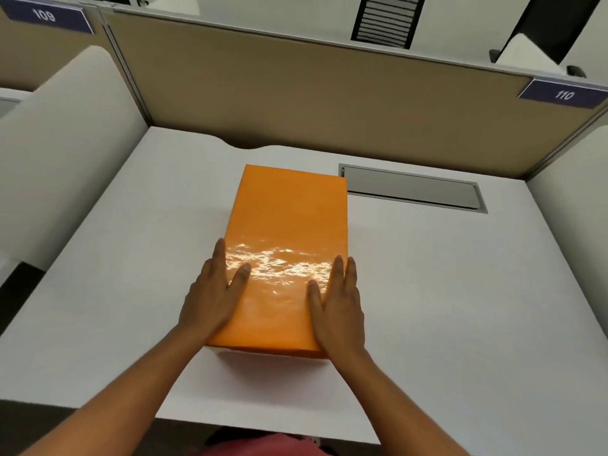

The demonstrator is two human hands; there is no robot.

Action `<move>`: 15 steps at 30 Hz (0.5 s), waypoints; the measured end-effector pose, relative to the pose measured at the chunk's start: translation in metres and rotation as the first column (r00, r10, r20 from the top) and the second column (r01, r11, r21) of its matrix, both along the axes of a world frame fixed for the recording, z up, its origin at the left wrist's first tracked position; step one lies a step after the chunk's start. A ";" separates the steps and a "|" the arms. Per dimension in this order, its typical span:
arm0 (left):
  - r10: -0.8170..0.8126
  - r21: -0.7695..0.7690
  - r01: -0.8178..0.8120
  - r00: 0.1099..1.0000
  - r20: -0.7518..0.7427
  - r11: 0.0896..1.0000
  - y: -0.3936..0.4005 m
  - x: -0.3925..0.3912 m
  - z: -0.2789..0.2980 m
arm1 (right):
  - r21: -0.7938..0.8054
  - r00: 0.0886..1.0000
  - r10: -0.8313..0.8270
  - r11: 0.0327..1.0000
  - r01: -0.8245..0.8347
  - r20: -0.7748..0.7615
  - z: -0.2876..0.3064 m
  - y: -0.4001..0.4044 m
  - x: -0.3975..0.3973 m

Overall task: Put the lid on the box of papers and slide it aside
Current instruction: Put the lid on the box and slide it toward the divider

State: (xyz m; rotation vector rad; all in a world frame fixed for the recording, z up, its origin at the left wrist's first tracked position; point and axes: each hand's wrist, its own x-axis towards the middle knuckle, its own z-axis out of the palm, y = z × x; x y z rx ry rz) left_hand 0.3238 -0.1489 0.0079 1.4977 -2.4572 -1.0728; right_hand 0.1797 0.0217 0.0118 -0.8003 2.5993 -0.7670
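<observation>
The glossy orange lid (286, 255) sits flat and squarely on the box (273, 353), covering it so only a thin pale strip of the box's near side shows beneath the lid's front edge, its long axis running away from the viewer, mid-counter (460, 291).

white desk (427, 291), grey cable hatch (411, 189), tan partition (296, 93), "110" label (563, 94)
</observation>
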 end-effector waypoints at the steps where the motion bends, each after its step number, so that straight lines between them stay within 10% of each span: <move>1: 0.005 -0.007 -0.005 1.000 -0.004 1.000 0.001 -0.001 0.001 | -0.033 1.000 -0.001 0.999 0.002 0.019 0.000 0.002 -0.003; 15: 0.119 0.154 -0.108 0.991 -0.066 0.982 -0.003 0.010 0.009 | -0.116 0.886 -0.176 0.962 0.247 0.429 0.007 0.007 -0.010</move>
